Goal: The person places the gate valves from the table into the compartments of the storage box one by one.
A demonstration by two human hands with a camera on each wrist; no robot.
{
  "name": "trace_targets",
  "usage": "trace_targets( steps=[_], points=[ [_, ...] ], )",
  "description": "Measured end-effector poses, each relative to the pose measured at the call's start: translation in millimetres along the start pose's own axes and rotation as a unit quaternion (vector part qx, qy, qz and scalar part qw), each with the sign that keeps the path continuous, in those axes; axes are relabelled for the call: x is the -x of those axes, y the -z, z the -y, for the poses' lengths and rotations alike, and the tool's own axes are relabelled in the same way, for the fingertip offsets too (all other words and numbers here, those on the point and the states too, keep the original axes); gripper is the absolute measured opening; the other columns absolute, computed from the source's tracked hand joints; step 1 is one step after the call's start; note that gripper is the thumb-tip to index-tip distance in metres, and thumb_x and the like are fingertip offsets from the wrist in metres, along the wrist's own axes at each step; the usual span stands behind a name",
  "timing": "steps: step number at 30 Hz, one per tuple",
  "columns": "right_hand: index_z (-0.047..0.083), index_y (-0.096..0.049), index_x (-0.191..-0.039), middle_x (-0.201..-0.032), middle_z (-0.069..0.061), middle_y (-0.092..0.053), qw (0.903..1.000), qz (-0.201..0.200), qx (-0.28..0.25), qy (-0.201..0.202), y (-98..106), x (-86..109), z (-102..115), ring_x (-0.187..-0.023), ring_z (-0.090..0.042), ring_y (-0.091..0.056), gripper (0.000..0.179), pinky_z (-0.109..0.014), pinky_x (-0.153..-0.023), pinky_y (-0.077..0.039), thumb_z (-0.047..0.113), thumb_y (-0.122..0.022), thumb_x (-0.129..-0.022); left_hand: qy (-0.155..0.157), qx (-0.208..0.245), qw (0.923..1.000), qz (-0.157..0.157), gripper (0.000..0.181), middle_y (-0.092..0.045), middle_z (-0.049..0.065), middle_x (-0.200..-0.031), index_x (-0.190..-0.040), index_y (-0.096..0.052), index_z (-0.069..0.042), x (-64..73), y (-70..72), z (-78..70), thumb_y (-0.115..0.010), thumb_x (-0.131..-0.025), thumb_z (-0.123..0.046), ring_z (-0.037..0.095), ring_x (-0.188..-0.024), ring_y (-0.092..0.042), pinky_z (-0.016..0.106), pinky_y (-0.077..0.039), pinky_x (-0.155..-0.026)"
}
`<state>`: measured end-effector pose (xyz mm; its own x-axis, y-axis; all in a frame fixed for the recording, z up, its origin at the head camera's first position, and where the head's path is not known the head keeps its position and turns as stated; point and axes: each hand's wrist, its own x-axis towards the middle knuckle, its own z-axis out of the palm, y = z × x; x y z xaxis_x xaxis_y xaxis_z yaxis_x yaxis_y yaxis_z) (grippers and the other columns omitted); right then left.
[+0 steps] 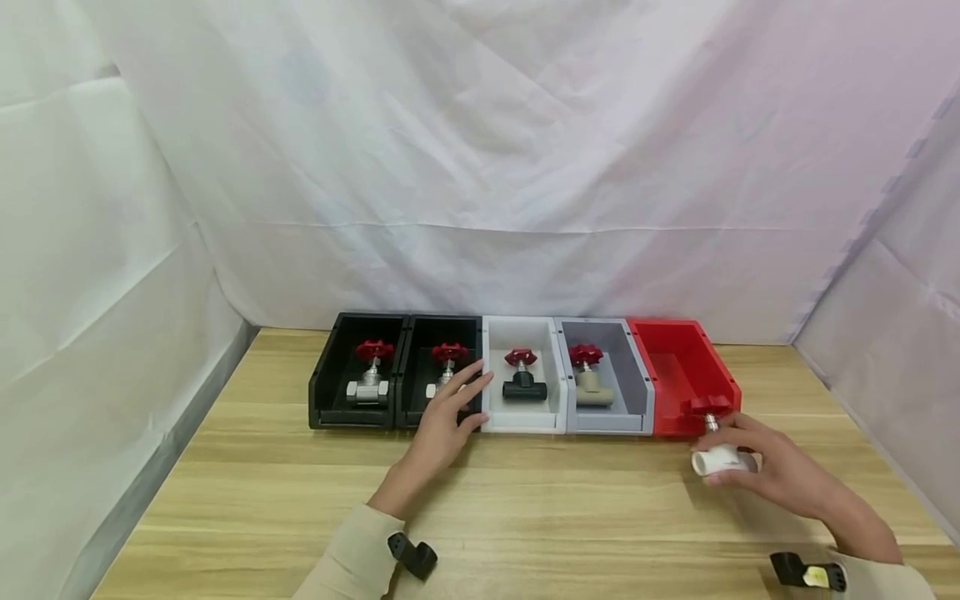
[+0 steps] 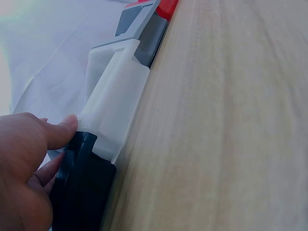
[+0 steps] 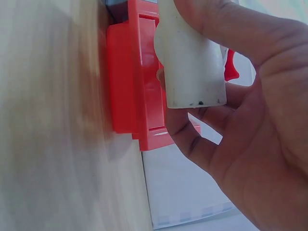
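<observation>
In the head view my right hand (image 1: 783,467) grips a white plastic valve (image 1: 722,460) by its pipe body. The valve's red handwheel (image 1: 709,406) overlaps the front of the red bin (image 1: 675,367). In the right wrist view the white valve body (image 3: 195,67) is held between thumb and fingers. My left hand (image 1: 442,425) reaches over the second black bin (image 1: 423,333) with extended fingers. In the left wrist view its thumb (image 2: 65,130) touches the rim where the black bin meets the white bin (image 2: 118,91). Its other fingers are partly hidden behind the black wall.
Bins stand in a row against a white curtain (image 1: 480,183). Metal valves (image 1: 367,390) with red handwheels lie in both black bins. The white bin holds a black valve (image 1: 524,386), the grey bin a beige valve (image 1: 592,390). Beneath is a wooden table (image 1: 562,517).
</observation>
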<state>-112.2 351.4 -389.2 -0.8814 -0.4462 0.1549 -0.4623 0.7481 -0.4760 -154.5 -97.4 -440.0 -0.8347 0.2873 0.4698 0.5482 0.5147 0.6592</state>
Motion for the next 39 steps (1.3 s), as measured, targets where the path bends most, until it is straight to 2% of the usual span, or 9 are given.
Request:
trace_targets(
  steps=[4,15,23,33,39],
  points=[
    [0.033,-0.069,-0.105,-0.106,0.006,-0.052,0.9999,-0.002,0.013,-0.004,3,-5.8,-1,-0.091,-0.005,-0.046,0.039,-0.024,-0.067,-0.047,0.035,-0.085,-0.069,0.0,0.003,1.0,0.0,0.064,-0.036,0.0,-0.15,-0.142,-0.048,-0.023,-0.6,0.0,-1.1,-0.071,-0.085,-0.006,0.019,-0.135,-0.035,0.036,-0.05,-0.084],
    [0.031,-0.069,-0.104,-0.103,0.009,-0.053,0.9995,-0.013,0.019,0.022,3,-24.3,-8,-0.088,-0.006,-0.048,0.038,-0.024,-0.067,-0.047,0.03,-0.085,-0.07,0.014,0.003,0.9999,0.002,0.064,-0.036,-0.002,-0.15,-0.142,-0.049,-0.023,0.2,0.2,0.5,-0.071,-0.085,-0.005,0.017,-0.135,-0.035,0.036,-0.05,-0.084],
    [0.03,-0.068,-0.105,-0.106,0.004,-0.053,0.9993,-0.015,0.016,0.032,4,-33.0,-12,-0.091,-0.008,-0.046,0.038,-0.025,-0.067,-0.048,0.028,-0.085,-0.071,0.019,0.0,0.9998,0.004,0.064,-0.036,-0.003,-0.15,-0.142,-0.049,-0.024,0.2,0.2,-1.3,-0.071,-0.085,-0.006,0.017,-0.135,-0.035,0.036,-0.05,-0.085],
    [0.027,-0.067,-0.107,-0.102,0.003,-0.053,0.9994,-0.015,0.015,0.027,2,-46.4,-15,-0.086,-0.012,-0.047,0.037,-0.026,-0.066,-0.046,0.025,-0.083,-0.074,0.014,0.002,0.9999,0.004,0.064,-0.037,0.0,-0.15,-0.141,-0.049,-0.023,-0.4,-0.4,-0.8,-0.071,-0.084,-0.005,0.018,-0.135,-0.034,0.036,-0.049,-0.085],
    [0.027,-0.067,-0.109,-0.103,0.003,-0.053,0.9995,-0.016,0.02,0.02,0,-55.1,-17,-0.091,-0.012,-0.047,0.039,-0.026,-0.071,-0.049,0.018,-0.083,-0.075,0.02,0.002,0.9998,0.004,0.064,-0.036,-0.002,-0.15,-0.141,-0.049,-0.023,-0.3,-0.7,-0.8,-0.071,-0.084,-0.005,0.017,-0.135,-0.034,0.036,-0.049,-0.085]
  ],
)
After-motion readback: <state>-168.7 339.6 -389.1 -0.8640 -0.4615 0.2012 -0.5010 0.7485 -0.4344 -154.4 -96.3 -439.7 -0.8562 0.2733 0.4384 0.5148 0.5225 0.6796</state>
